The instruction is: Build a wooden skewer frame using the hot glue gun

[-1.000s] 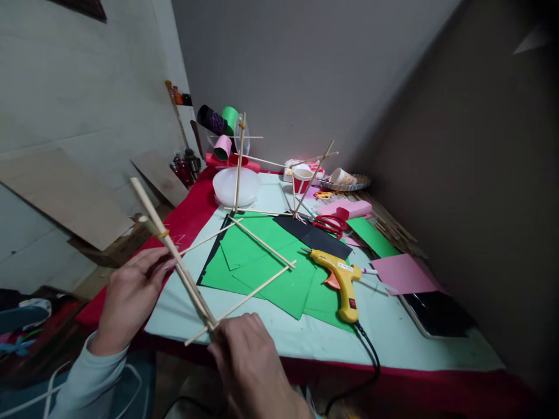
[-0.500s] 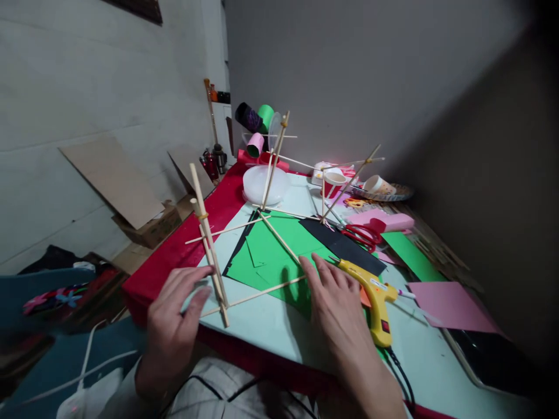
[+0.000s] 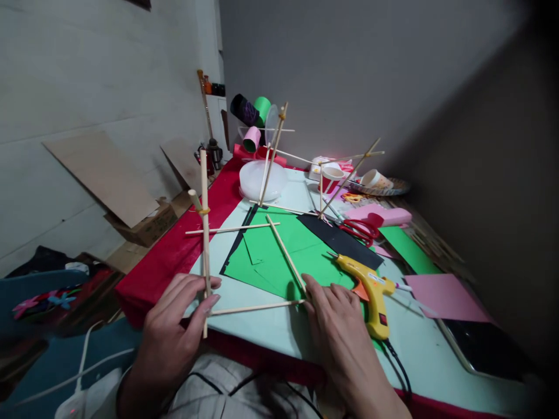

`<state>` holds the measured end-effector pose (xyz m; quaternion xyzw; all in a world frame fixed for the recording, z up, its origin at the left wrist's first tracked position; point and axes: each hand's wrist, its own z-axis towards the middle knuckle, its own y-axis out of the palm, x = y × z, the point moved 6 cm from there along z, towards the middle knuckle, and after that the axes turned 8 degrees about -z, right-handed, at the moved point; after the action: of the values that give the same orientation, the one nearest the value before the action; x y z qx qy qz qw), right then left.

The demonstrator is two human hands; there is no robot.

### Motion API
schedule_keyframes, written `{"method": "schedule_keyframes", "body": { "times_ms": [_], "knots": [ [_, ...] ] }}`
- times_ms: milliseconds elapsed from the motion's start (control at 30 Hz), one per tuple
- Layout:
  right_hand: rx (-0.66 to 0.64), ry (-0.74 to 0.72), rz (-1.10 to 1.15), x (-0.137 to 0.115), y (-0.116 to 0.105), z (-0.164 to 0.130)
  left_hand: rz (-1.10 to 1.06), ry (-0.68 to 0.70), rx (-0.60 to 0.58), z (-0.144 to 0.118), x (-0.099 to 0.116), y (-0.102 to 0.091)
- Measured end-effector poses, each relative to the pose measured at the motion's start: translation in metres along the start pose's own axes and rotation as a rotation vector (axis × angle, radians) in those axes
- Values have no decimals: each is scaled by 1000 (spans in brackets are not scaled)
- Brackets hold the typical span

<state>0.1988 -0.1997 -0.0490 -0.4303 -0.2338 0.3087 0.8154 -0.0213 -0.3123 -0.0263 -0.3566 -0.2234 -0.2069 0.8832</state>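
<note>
Grey walls enclose a cluttered desk (image 3: pixel 279 331) with a pale top sheet over red cloth. Left hand (image 3: pixel 174 337) pinches the upright stick pair (image 3: pixel 204 233), now raised from a lean to near vertical at the desk's near edge. Right hand (image 3: pixel 340 331) lies flat and holds nothing, its fingertips now pressing the junction of the floor sticks (image 3: pixel 279 273) on green paper (image 3: pixel 271 256); a second earlier it gripped the stick base. Yellow glue gun (image 3: pixel 371 291) lies just beside it. No writing is legible.
</note>
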Motion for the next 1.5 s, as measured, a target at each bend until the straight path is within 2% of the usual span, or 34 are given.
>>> {"method": "schedule_keyframes", "body": {
  "times_ms": [167,367,533,667,800,867,933,1100,1333,1500],
  "knots": [
    [-11,76,91,-14,-11,-18,-49,-62,-56,11,-8,-7],
    [32,100,178,-19,-8,-12,-4,-213,-73,5,-25,-17],
    [85,81,276,-27,-12,-4,35,-334,-15,-12,-41,-35],
    [168,98,330,-34,-27,-10,26,-374,18,-9,-46,-43],
    [224,90,318,-40,-36,-26,0,-283,43,18,-35,-35],
    [231,75,296,-45,-37,-32,-44,-230,28,36,-29,-26],
    [253,84,276,-50,-36,-35,-101,-238,-10,50,-30,-13],
    [382,174,304,-62,-35,-27,-163,-407,-33,67,-50,8],
    [304,22,286,-91,-26,8,-88,-413,34,77,-71,7],
    [276,-33,247,-112,-16,22,-43,-402,35,80,-90,5]
  ]
}}
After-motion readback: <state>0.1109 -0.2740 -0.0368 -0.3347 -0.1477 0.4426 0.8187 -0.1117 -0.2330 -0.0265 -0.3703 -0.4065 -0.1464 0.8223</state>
